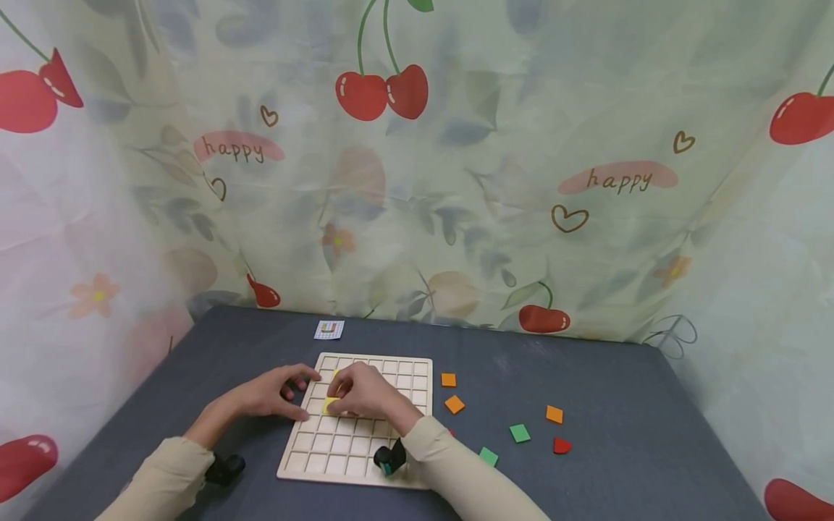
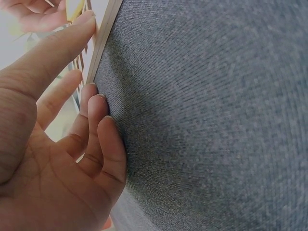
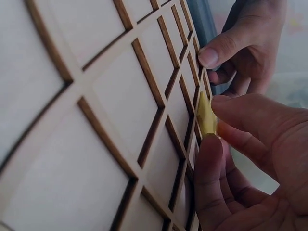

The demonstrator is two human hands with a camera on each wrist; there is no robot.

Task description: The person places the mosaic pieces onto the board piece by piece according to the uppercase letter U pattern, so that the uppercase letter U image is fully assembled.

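A pale wooden board (image 1: 314, 460) with a grid of square recesses lies on the dark table. Over its left part my right hand (image 1: 368, 391) pinches a yellow square tile (image 1: 329, 405) between thumb and fingers. In the right wrist view this yellow tile (image 3: 206, 115) stands tilted against the grid. Another bit of yellow (image 1: 336, 373) shows just behind the right hand, mostly hidden by it. My left hand (image 1: 270, 393) rests at the board's left edge with thumb and fingers spread and loosely bent. The left wrist view shows its thumb (image 2: 57, 53) on the board's rim and nothing in its palm.
Right of the board lie orange tiles (image 1: 455, 404), green tiles (image 1: 519, 433) and a red piece (image 1: 562, 446). Another red piece is mostly hidden by the right arm. A small printed card (image 1: 329, 330) lies behind the board. Patterned curtains (image 1: 417, 239) surround the table.
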